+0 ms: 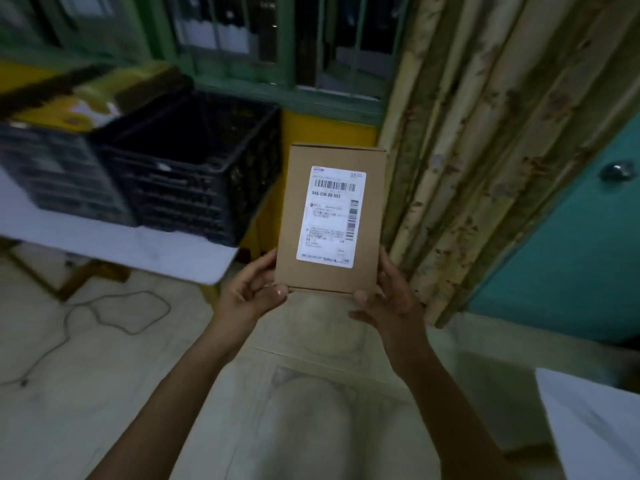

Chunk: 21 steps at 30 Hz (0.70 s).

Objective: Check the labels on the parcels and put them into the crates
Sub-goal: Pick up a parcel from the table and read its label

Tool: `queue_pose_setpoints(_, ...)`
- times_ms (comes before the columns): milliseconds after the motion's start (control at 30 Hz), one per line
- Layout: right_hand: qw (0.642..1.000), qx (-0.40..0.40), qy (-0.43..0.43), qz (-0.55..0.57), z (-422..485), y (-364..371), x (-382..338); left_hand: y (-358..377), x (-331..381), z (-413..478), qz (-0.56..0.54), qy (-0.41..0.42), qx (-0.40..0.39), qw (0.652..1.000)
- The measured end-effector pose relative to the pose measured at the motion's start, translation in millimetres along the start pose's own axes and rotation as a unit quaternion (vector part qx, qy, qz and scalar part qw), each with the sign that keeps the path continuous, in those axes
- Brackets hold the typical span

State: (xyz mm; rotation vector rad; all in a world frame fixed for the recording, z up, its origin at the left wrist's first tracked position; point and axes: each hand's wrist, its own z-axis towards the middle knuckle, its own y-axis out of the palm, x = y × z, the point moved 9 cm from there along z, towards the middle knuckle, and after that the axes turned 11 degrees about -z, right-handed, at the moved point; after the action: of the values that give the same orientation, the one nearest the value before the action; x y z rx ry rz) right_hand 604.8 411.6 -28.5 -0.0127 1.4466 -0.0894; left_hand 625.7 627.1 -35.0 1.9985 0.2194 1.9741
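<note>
Fingers (258, 266) gripping one parcel (329, 220), two crates (194, 161)

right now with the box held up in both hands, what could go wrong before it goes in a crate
1. The left hand and right hand grip the parcel only at its bottom corners, so the tall box could tip or slip.
2. A loose cable lies on the floor by the table; stepping toward the black crate could catch a foot.
</note>
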Motion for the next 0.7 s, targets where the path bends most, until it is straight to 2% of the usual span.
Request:
queue_pose_setpoints(233,0.997,-0.054,-0.049,-0.035,40,172,-21,-151,74,-6,0.044,0.054,0.071,0.995)
queue_pose_setpoints(500,0.974,-0.145,-0.132,-0.113,57,332,-49,-286,163,-28,0.095,0.15,0.179,0.968)
queue_pose_setpoints(600,0.952,-0.099,-0.207,-0.203,71,362,-67,-307,187,-21,0.12,0.177,0.178,0.96)
queue_pose_setpoints(700,0.942,-0.062,-0.246,-0.222,92,386,-80,-324,210,-5,0.164,0.2,0.167,0.951)
